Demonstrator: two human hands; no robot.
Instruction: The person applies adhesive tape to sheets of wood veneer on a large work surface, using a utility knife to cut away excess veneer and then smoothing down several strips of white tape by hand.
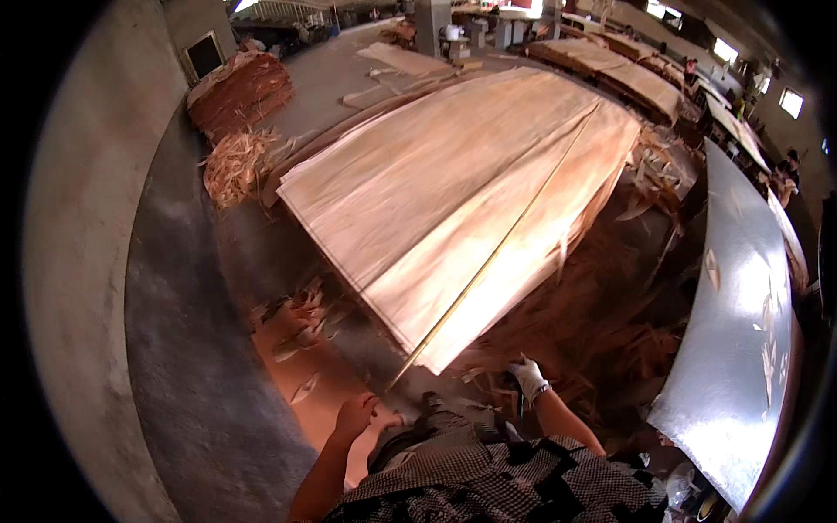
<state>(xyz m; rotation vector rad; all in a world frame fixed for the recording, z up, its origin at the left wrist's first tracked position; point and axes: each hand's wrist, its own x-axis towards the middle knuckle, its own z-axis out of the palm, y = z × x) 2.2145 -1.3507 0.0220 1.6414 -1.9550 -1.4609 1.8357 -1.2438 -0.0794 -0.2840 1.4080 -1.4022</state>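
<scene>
Aligning, probably: left hand (354, 416), fingers curled near the stick (497, 249); grip unclear.
Wood sheets (392, 192): stick lies on top, past near edge.
Right hand (528, 378): gloved; cannot tell what its fingers hold.
Next move: likely needs stick steadied.

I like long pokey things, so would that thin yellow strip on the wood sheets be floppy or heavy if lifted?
The yellow strip is probably light, since it looks so thin. Its near end pokes past the wood sheets looking straight, so it may be stiffish. Being so long, it could wobble.
</scene>
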